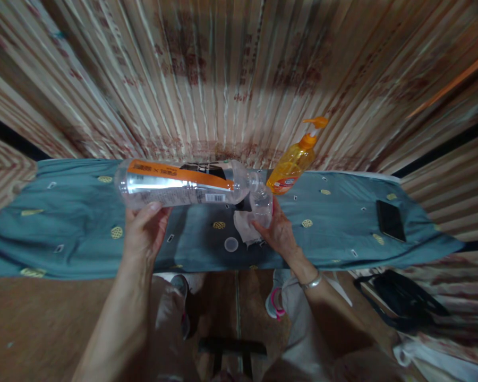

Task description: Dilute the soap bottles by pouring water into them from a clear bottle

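Observation:
My left hand [146, 228] is closed around the lower part of a large clear plastic bottle [183, 183] with an orange and silver label. The bottle lies tipped on its side in the air, its neck pointing right. At that neck, my right hand [276, 228] grips a small clear plastic cup [262, 206], and the bottle's mouth is at the cup's rim. Whether liquid is flowing I cannot tell. Below the cup, a whitish crumpled tissue [245, 228] lies on the cloth beside a round translucent cap [231, 244].
An orange pump bottle [292, 164] of yellow liquid stands behind my right hand. A dark phone [390, 220] lies at the right on the patterned teal cloth [83, 228]. Pleated curtains [223, 79] hang behind the narrow table. A black bag [406, 300] is at lower right.

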Available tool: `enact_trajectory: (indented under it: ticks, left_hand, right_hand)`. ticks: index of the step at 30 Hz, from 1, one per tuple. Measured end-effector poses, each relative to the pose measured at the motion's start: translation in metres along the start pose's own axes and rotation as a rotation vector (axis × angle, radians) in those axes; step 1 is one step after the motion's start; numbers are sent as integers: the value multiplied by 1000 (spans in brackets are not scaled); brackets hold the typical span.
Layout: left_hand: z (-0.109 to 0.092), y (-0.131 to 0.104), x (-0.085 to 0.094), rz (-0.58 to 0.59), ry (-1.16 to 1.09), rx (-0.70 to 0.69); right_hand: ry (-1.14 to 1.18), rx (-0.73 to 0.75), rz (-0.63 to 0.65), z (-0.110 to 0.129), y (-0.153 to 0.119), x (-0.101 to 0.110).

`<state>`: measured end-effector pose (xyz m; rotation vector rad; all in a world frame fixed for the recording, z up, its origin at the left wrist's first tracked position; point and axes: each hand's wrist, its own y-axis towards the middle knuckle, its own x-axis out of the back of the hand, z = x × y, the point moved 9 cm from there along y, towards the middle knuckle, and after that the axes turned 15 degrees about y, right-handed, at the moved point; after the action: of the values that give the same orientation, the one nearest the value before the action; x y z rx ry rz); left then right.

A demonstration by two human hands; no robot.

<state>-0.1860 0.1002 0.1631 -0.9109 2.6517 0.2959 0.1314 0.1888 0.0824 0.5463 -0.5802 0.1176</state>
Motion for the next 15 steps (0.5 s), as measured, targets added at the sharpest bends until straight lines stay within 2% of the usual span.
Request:
enact_trajectory:
  ticks: [15]
  left_hand:
    - [2, 1, 3, 7, -1, -11]
  right_hand:
    - [-37, -5, 22, 2, 0, -1]
